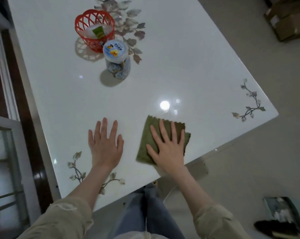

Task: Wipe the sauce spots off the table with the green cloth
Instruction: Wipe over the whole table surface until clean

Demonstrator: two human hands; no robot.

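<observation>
A folded green cloth [149, 135] lies flat on the glossy white table [189, 69], near its front edge. My right hand [168, 147] presses down on the cloth with straight, spread fingers. To the left of the cloth, my left hand [105, 144] rests flat on the bare table top, fingers spread. I see no sauce spots on the table; a bright lamp glare sits just beyond the cloth.
A red lattice basket [94, 26] with small packets stands at the back, and a clear jar [117, 59] with a white printed lid stands in front of it. Flower patterns decorate the table's corners and centre. Cardboard boxes [287, 19] sit on the floor at far right.
</observation>
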